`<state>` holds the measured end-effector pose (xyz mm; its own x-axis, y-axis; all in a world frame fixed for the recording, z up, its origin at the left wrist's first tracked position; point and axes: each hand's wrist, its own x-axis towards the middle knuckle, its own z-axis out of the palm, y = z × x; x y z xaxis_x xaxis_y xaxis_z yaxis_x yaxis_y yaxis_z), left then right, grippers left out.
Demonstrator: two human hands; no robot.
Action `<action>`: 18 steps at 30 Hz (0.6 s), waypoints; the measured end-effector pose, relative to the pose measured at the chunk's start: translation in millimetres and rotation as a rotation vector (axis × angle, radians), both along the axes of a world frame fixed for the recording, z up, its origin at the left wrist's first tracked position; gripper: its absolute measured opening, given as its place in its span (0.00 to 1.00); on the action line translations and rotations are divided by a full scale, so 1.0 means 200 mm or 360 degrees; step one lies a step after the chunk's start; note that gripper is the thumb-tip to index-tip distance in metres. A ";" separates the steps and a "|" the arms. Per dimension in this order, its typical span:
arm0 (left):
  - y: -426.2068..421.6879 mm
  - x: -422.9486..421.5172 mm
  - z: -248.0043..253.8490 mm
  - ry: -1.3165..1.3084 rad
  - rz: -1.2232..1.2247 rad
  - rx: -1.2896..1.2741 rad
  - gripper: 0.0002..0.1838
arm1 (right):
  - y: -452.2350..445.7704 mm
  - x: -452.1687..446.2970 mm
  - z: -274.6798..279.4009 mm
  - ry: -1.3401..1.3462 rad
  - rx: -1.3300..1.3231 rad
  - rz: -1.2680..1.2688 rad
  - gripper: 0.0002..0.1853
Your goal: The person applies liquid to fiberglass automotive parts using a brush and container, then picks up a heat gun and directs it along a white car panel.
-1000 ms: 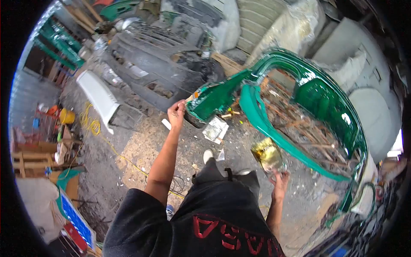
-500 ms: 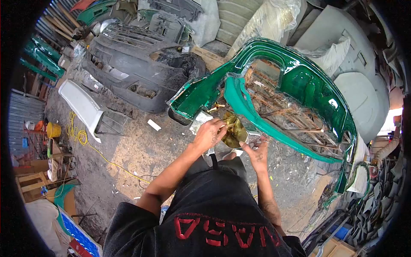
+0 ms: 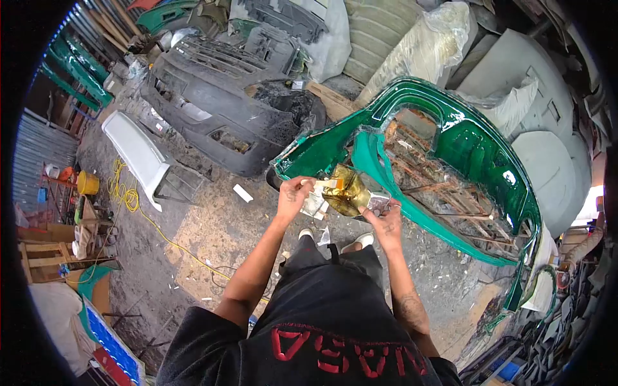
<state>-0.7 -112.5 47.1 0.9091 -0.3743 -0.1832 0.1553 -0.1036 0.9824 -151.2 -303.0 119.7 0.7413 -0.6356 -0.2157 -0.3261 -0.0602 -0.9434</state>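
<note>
A brush (image 3: 322, 183) with a pale handle is in my left hand (image 3: 294, 196), fingers closed round the handle; its bristle end is over the container. My right hand (image 3: 385, 222) grips the rim of a shiny, gold-coloured container (image 3: 347, 192), thumb on the near edge. What is inside the container is hard to make out. Just beyond both hands lies a large glossy green moulded panel (image 3: 479, 151), curved round to the right, with a matte teal strip (image 3: 412, 209) along its inner side.
A dark grey bumper (image 3: 222, 109) lies on the floor ahead. To the left stand a white panel (image 3: 136, 154), a yellow cable (image 3: 154, 226) and a yellow bucket (image 3: 88, 183). Large grey panels (image 3: 544, 174) lean at the right. A white strip (image 3: 243, 193) lies on the floor.
My left hand has moved from the green panel's left end to the container, bringing the brush along. The container has moved left and closer to the panel's left part. The view has shifted slightly.
</note>
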 end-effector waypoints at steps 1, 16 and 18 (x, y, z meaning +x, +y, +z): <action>0.01 0.01 0.03 0.0097 0.0065 -0.0037 0.11 | -0.01 0.02 -0.05 -0.0186 0.0020 0.0042 0.40; 0.02 -0.02 -0.18 0.0660 0.1014 -0.0602 0.09 | -0.35 0.50 -0.22 0.0223 0.0104 0.0331 0.46; -0.01 0.00 -0.18 0.0630 0.1113 -0.0592 0.09 | -0.43 0.56 -0.28 0.0161 0.0142 0.0393 0.46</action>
